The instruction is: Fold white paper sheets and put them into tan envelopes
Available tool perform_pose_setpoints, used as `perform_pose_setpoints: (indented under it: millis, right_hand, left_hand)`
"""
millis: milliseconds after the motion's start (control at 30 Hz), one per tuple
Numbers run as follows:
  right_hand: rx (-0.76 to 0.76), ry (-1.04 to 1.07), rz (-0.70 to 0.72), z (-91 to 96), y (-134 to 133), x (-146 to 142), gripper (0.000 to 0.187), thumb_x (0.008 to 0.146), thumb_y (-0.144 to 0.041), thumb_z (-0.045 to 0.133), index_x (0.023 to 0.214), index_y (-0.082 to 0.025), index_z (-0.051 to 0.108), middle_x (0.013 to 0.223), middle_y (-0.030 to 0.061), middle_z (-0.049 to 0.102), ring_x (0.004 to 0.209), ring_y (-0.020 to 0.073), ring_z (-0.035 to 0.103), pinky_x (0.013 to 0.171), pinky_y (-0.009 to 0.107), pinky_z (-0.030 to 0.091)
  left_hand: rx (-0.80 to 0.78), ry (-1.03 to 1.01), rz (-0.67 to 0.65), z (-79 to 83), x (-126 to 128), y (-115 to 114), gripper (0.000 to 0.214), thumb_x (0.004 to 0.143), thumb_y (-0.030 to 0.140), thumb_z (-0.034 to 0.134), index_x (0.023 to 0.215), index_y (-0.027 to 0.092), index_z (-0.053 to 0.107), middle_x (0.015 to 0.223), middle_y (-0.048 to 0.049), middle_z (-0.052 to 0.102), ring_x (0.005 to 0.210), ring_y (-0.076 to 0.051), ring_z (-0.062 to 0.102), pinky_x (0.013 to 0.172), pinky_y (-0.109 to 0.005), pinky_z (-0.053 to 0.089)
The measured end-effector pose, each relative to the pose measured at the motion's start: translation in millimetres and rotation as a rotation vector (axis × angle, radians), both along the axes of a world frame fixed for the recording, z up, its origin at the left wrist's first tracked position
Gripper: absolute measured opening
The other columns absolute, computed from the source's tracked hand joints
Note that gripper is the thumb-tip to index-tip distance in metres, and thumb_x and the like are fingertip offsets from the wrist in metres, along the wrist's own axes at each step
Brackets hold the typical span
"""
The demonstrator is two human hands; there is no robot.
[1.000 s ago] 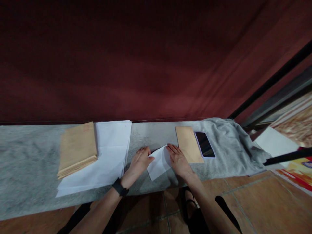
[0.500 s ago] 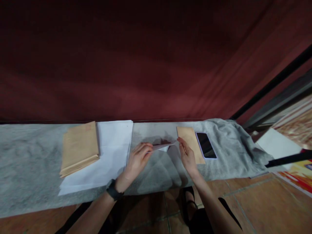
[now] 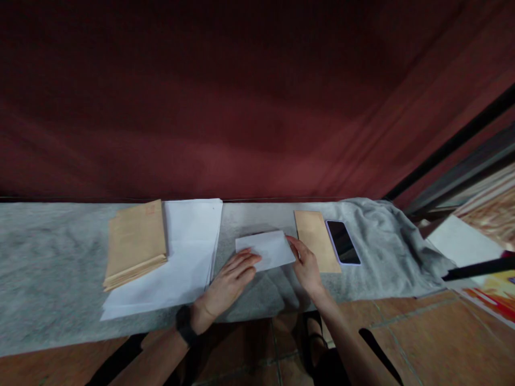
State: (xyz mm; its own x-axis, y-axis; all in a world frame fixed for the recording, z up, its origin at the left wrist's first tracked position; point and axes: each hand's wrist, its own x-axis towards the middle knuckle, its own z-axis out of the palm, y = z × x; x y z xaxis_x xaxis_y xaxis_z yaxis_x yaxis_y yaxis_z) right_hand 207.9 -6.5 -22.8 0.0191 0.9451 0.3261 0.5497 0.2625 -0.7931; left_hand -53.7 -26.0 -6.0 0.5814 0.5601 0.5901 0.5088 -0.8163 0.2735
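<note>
A folded sheet of white paper (image 3: 265,247) is held or steadied between both hands over the middle of the worktop (image 3: 249,216), which is covered with a grey cloth. Its near left part is overlain by the fingers of the left hand (image 3: 234,277), laid close together; whether the paper is pinched by this grip cannot be told, since the thumb is not clearly shown. The right edge is met by the curled fingers of the right hand (image 3: 306,267), and a pinch cannot be confirmed there either. A black wristwatch (image 3: 185,325) is worn on the left wrist. Just beyond the right hand, a single brown envelope (image 3: 317,240) is laid flat, with a smartphone (image 3: 343,243) in a pale purple case placed beside it. Well to the left, a stack of brown envelopes (image 3: 137,233) is rested partly on large white sheets (image 3: 191,238).
</note>
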Motion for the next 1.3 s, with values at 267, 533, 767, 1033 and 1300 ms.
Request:
perform_pose_setpoints:
  millis: [267,533,767,1033,1300]
  right_hand:
    - [0.029,-0.145,-0.065,-1.3,2.6,15.9,0.04,0.099,-0.03,0.04,0.13,-0.021,0.064,0.125,0.0113,0.071,0.114,0.0253,0.067,0.1,0.045,0.054]
    - [0.084,-0.512,0.251,-24.0,-25.9,-31.6,0.049,0.104,-0.032,0.04,0.149,-0.015,0.048,0.154,0.0124,0.048,0.144,0.0241,0.043,0.12,0.047,0.035]
    - [0.102,-0.687,0.164,-33.7,-34.5,-42.5,0.052,0.105,-0.035,0.039,0.152,-0.014,0.042,0.157,0.0114,0.043,0.148,0.0233,0.037,0.123,0.044,0.027]
    - [0.1,-0.719,0.078,-37.0,-25.4,-45.2,0.052,0.105,-0.029,0.033,0.155,-0.015,0.037,0.159,0.0111,0.04,0.148,0.0245,0.035,0.121,0.047,0.028]
    - [0.102,-0.772,0.001,-43.4,-24.4,-40.1,0.061,0.105,-0.043,0.036,0.155,-0.006,0.034,0.158,0.0197,0.039,0.147,0.03,0.036,0.12,0.048,0.03]
  left_hand:
    - [-0.237,0.197,-0.004,-10.2,-5.5,-3.1,0.032,0.094,0.003,0.046,0.112,0.021,0.064,0.134,-0.0044,0.066,0.135,-0.018,0.053,0.116,-0.04,0.044]
    - [-0.368,0.303,0.035,-5.6,1.5,-2.0,0.038,0.08,-0.004,0.046,0.103,0.02,0.064,0.143,-0.0071,0.059,0.138,-0.017,0.049,0.126,-0.042,0.026]
    - [-0.376,0.296,0.18,-23.5,20.4,-4.0,0.054,0.094,0.018,0.044,0.148,0.016,0.041,0.161,-0.0122,0.037,0.15,-0.02,0.032,0.124,-0.044,0.028]
    - [-0.164,0.315,0.393,-49.0,42.7,4.2,0.056,0.103,0.035,0.034,0.151,0.008,0.037,0.158,-0.0201,0.04,0.15,-0.027,0.032,0.123,-0.051,0.027]
    - [-0.159,0.304,0.546,-54.2,28.1,1.1,0.07,0.1,0.051,0.04,0.151,0.004,0.037,0.156,-0.0232,0.04,0.149,-0.032,0.033,0.121,-0.051,0.031]
